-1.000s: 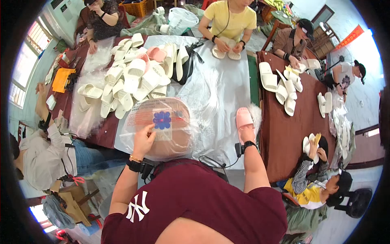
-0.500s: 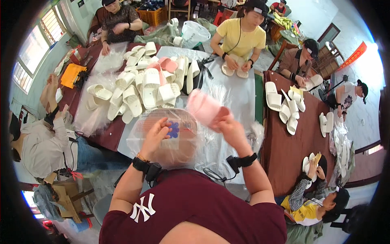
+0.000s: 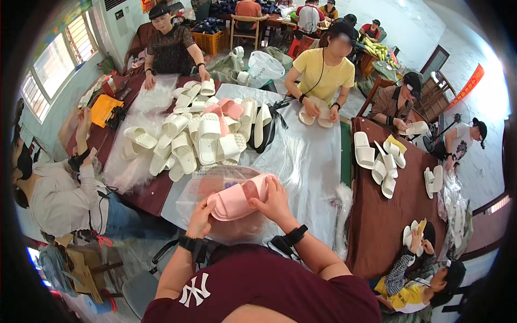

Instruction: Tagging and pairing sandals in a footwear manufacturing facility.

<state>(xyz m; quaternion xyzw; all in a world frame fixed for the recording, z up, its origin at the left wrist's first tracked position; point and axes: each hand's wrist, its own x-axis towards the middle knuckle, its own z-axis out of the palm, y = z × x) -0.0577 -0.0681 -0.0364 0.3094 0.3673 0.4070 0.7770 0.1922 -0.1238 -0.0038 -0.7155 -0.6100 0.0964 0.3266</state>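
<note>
A pink slide slipper (image 3: 231, 202) is held between my two hands, its broad strap facing up. At its left end, my left hand (image 3: 200, 217) has its fingers closed on the edge. My right hand (image 3: 274, 203) grips the opposite end, thumb near the strap opening and fingers over the rim. Beneath the slipper lies a clear plastic bag (image 3: 189, 195) with printing on it, partly hidden by the slipper and my hands. Beyond it, a large heap of white slippers (image 3: 210, 141) covers the table's left half, with a few pink slippers (image 3: 232, 109) on top.
Thin clear bags (image 3: 127, 164) are spread left of the heap. At the far side a co-worker in yellow handles pale slippers (image 3: 318, 112). On the brown table (image 3: 388, 226) to the right lie more white slippers (image 3: 365, 151). Another person (image 3: 64, 188) sits close on my left.
My right hand has brought the pink slipper down and left over the bag. My left hand, earlier above the bag, now grips the slipper too. The co-worker at far left reaches toward the heap.
</note>
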